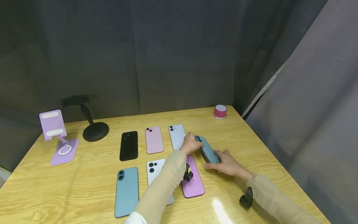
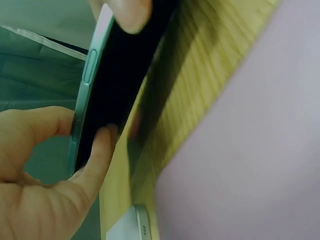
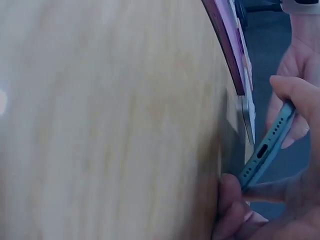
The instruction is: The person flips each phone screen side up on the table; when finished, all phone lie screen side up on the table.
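Note:
Both hands hold a teal smartphone, tilted, its back facing up in the head view. My left hand pinches the camera end, thumb on one face; the left wrist view shows the phone's dark screen side and side buttons. At the opposite end, my right hand grips it by the edges. In the right wrist view the charging-port edge lies between thumb and fingers, which are right by the tabletop. Just left of it lies a purple-pink phone, partly under the left forearm, and a pale blue phone.
More phones lie face down on the wooden table: black, pink, white and another teal one. A purple stand and a black stand are far left. A pink cylinder sits back right.

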### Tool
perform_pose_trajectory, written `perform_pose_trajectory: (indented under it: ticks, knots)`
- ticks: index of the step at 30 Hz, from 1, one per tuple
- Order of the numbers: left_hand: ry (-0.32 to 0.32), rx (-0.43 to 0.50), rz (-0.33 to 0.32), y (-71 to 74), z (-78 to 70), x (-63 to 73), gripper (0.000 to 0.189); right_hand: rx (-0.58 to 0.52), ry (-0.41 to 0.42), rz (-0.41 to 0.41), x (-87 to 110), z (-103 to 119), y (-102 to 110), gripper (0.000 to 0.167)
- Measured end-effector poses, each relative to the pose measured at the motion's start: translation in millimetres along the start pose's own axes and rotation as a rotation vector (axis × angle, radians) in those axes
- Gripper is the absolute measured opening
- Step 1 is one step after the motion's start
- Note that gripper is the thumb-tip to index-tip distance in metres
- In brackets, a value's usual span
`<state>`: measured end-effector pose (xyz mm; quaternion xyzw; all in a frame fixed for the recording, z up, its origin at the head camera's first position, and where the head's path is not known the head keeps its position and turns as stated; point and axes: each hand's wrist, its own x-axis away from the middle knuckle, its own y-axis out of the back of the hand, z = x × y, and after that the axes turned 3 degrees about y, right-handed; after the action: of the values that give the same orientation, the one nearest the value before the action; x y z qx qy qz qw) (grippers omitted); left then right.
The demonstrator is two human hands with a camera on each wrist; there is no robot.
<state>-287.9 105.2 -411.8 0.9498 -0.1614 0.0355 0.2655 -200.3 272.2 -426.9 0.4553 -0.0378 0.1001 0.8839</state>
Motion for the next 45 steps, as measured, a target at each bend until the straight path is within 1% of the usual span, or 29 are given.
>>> perform_pose_trajectory:
  ticks: [3, 7, 11, 14, 17, 19, 23, 26, 28, 31, 33, 36, 39, 41, 45]
  knots:
    - [0.011, 0.013, -0.011, 0.3, -3.0, 1.8, 0.053, -0.092, 0.023, 0.006, 0.7, -2, 1, 0.094]
    - [0.026, 0.07, -0.01, -1.4, -5.7, 2.5, 0.072, -0.212, 0.057, 0.033, -0.7, -7, 4, 0.088]
    - [0.041, 0.139, 0.006, -2.6, -5.8, 3.4, 0.091, -0.229, 0.062, 0.057, -1.9, -11, 6, 0.09]
    - [0.042, 0.186, 0.022, -3.4, -4.3, 3.0, 0.098, -0.24, 0.056, 0.068, -2.0, -11, 6, 0.09]
    - [0.027, 0.221, 0.039, -4.3, -2.6, 1.6, 0.097, -0.257, 0.044, 0.074, -1.0, -9, 8, 0.088]
    - [0.009, 0.227, 0.047, -4.8, -1.6, 0.9, 0.094, -0.267, 0.038, 0.08, -0.2, -8, 8, 0.089]
    - [-0.038, 0.221, 0.037, -5.5, 0.2, 0.4, 0.077, -0.29, 0.037, 0.092, 0.7, -9, 8, 0.089]
    - [-0.057, 0.224, 0.024, -5.6, 1.0, -0.1, 0.062, -0.307, 0.048, 0.098, 0.2, -10, 8, 0.089]
    - [-0.061, 0.238, 0.021, -5.5, 1.0, -0.4, 0.06, -0.315, 0.056, 0.102, -0.1, -11, 8, 0.089]
    - [-0.064, 0.276, 0.031, -6.2, 1.1, -1.1, 0.061, -0.322, 0.065, 0.107, 0.2, -11, 8, 0.089]
    - [-0.062, 0.32, 0.052, -7.1, 1.3, -1.6, 0.061, -0.331, 0.074, 0.111, 1.1, -12, 9, 0.089]
    - [-0.05, 0.414, 0.12, -8.8, 2.7, -2.5, 0.063, -0.344, 0.089, 0.115, 3.5, -13, 11, 0.086]
    - [-0.054, 0.478, 0.198, -9.5, 4.2, -2.9, 0.068, -0.348, 0.087, 0.112, 6.4, -15, 14, 0.082]
    - [-0.061, 0.493, 0.236, -8.9, 5.1, -3.0, 0.069, -0.345, 0.077, 0.109, 8.0, -16, 16, 0.08]
    - [-0.076, 0.514, 0.281, -6.5, 6.5, -2.8, 0.069, -0.371, 0.062, 0.118, 10.2, -16, 18, 0.079]
